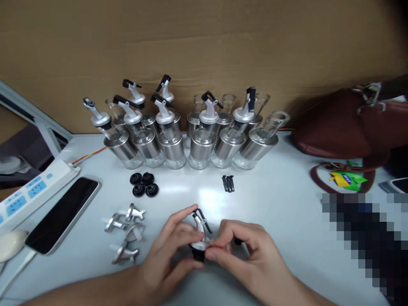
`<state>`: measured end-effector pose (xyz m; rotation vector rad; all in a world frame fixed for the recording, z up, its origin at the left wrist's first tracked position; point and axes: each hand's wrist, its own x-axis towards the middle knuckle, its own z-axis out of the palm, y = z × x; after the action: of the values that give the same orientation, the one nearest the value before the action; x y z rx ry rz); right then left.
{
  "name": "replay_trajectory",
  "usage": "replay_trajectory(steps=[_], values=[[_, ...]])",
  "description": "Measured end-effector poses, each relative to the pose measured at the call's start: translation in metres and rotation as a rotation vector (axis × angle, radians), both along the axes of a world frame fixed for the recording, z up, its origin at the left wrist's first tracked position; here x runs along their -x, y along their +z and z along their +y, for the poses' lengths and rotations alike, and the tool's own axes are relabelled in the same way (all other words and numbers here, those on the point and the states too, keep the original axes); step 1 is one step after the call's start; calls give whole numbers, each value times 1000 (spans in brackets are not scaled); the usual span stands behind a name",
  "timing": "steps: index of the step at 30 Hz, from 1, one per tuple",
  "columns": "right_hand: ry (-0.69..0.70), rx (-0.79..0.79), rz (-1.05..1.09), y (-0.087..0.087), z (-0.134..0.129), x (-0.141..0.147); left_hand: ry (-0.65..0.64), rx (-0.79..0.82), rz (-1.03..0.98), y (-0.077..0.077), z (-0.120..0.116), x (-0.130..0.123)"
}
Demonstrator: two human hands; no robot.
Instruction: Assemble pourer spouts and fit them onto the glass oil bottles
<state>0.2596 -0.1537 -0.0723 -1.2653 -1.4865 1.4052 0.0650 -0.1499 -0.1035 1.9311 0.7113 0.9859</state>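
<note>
Between my two hands, low in the middle of the head view, is a bottle pourer spout (200, 242) with a silver body, a black lever on top and a black stopper below. My left hand (172, 246) is closed around its left side, fingers at the silver neck and thumb by the stopper. The thumb and forefinger of my right hand (248, 250) pinch the right edge where silver rim and black stopper meet. A small black piece (237, 241) shows partly behind the right fingers; its kind is hidden.
Glass bottles with steel sleeves (172, 148) stand in rows at the back, several topped with pourers. Left lie black stoppers (144, 184), silver spouts (126, 233), a phone (63, 216) and a power strip (35, 191). Black levers (228, 183) lie centre right; a brown bag (344, 123) sits far right.
</note>
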Motion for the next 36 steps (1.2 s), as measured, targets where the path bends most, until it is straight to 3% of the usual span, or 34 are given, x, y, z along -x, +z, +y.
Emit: replay_trajectory(steps=[4, 7, 10, 16, 20, 22, 26, 29, 32, 36], values=[[2, 109, 180, 4, 7, -3, 4, -53, 9, 1, 1, 0], [167, 155, 287, 1, 11, -4, -1, -148, 12, 1, 0, 0], [316, 97, 274, 1, 11, -5, 1, -222, 58, 3, -1, -1], [257, 104, 416, 3, 8, -5, -9, -302, 198, 19, 4, 0], [166, 223, 649, 3, 9, -5, 59, -438, 252, 44, 21, 3], [120, 238, 741, 5, 11, -6, 128, -554, 262, 68, 37, 1], [14, 218, 728, 5, 15, -9, 323, -694, 387, 136, 96, -13], [-10, 214, 702, 3, 19, -10, 261, -629, 713, 178, 153, -30], [-5, 212, 690, 1, 20, -11, 37, -501, 1126, 194, 200, -46], [12, 186, 680, 2, 20, -12, -26, -444, 1237, 185, 230, -64]])
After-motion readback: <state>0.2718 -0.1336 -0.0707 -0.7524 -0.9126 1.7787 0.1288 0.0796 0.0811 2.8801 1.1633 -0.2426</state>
